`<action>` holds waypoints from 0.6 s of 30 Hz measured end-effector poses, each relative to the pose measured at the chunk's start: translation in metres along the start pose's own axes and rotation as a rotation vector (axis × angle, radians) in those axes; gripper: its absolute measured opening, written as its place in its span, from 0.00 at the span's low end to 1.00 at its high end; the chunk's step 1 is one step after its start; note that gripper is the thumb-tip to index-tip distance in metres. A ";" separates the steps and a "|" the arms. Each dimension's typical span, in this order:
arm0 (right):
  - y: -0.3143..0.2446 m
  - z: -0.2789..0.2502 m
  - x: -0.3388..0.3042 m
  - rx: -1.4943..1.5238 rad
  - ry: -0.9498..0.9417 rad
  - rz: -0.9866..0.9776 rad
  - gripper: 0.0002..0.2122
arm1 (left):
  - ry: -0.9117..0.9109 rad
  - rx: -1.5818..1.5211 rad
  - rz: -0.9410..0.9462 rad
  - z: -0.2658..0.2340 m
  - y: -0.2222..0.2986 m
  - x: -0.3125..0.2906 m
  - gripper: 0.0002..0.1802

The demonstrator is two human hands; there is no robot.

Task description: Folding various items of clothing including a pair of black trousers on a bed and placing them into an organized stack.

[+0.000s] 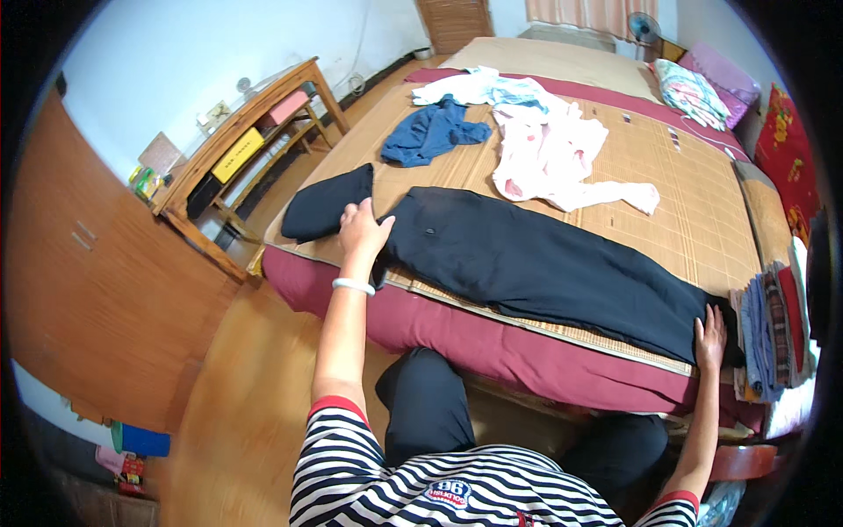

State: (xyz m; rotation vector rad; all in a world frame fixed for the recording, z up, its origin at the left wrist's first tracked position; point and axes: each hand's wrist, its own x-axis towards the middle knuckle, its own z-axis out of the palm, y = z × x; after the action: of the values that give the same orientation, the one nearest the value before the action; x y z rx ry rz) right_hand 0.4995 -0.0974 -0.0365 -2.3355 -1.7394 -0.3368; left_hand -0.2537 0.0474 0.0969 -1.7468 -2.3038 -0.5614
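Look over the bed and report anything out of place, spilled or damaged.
No clear spill or damage. The blue garment and pale pink one look untidy: they lie crumpled beyond the long black garment, unlike the neatly folded stack at the right.

Along the near edge of the bed (pixel 492 347), on a woven mat (pixel 694 202), lay the trousers (pixel 553 263). Just beside their left end was a folded garment (pixel 325 209), with the left hand's fingers (pixel 363 208) at its right side. The right hand's fingers (pixel 710 327) lay on the trousers' right end, near a stack of folded clothes (pixel 774 329) farther right. Behind the trousers were a shirt (pixel 435 132) and, to its right, a long-sleeved garment (pixel 544 154). A pillow (pixel 692 92) lay at the bed's far right, a fan (pixel 644 28) beyond it. Left of the bed, along the wall (pixel 237 44), stood a table (pixel 219 132); a wardrobe (pixel 123 255) stood nearer, farther left.
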 end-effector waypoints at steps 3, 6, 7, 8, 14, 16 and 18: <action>0.004 0.001 -0.001 0.020 0.000 -0.019 0.25 | -0.060 -0.096 -0.216 -0.017 -0.019 -0.014 0.44; -0.002 0.004 0.003 0.025 0.009 -0.037 0.25 | -0.495 -0.402 -0.307 0.013 -0.055 -0.005 0.38; 0.001 0.005 0.003 0.006 0.003 -0.039 0.25 | -0.524 -0.558 -0.317 0.017 -0.048 -0.009 0.37; 0.004 0.007 0.002 -0.013 -0.003 -0.041 0.25 | -0.510 -0.661 -0.352 0.022 -0.040 -0.012 0.36; 0.011 0.017 0.003 0.003 -0.001 -0.042 0.25 | -0.347 -1.059 -0.599 0.046 -0.029 -0.010 0.22; 0.016 0.019 0.002 -0.001 0.019 -0.043 0.25 | -0.288 -1.322 -0.612 0.050 -0.021 -0.015 0.21; 0.016 0.020 0.002 0.012 0.020 -0.049 0.25 | -0.280 -1.374 -0.690 0.047 -0.019 -0.014 0.20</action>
State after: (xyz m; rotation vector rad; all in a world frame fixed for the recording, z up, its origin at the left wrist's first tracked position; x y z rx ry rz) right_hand 0.5169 -0.0943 -0.0558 -2.2763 -1.7863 -0.3558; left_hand -0.2647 0.0506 0.0452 -1.1989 -2.8899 -2.6222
